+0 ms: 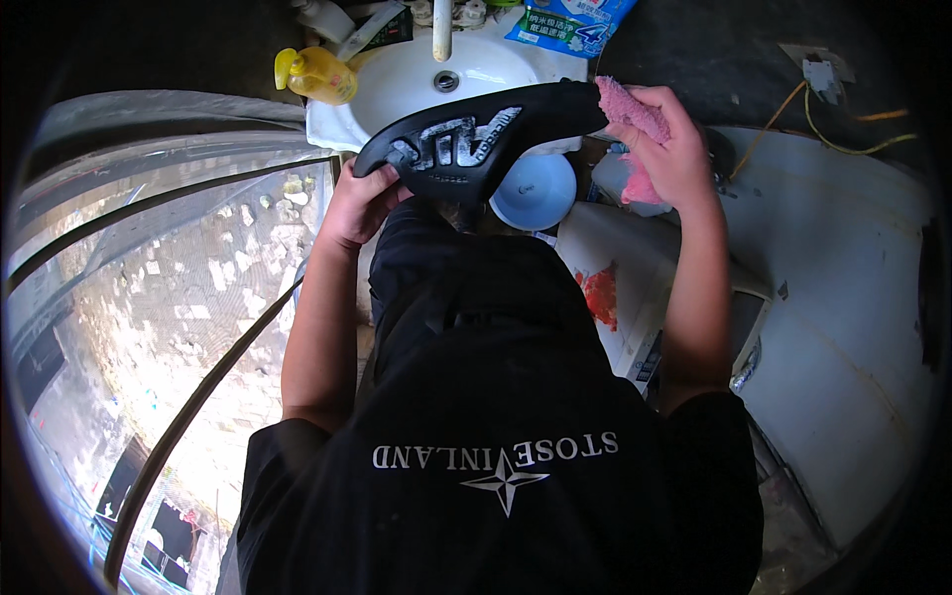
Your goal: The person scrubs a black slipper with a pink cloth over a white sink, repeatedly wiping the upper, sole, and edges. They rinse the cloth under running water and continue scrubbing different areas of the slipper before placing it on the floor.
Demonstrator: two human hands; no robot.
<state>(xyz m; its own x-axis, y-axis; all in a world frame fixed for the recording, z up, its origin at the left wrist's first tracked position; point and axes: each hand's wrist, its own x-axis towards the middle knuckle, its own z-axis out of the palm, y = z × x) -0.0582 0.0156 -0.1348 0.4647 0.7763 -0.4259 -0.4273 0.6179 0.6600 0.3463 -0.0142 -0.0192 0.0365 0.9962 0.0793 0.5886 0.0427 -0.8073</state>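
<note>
A long black curved plastic panel, with pale raised lettering on its face, is held up across the front edge of a white washbasin. At its left end my left hand grips it, thumb on the face and fingers partly hidden below. My right hand is at the narrow right end, closed on a pink cloth that touches the panel's tip; part of the cloth hangs below the palm. Whether the right fingers also hold the panel cannot be told.
A yellow pump bottle stands on the basin's left rim, and the faucet juts over the bowl. At the back right lies a blue detergent bag. A light blue bucket is below the panel. Wires hang from a wall socket; a window is at left.
</note>
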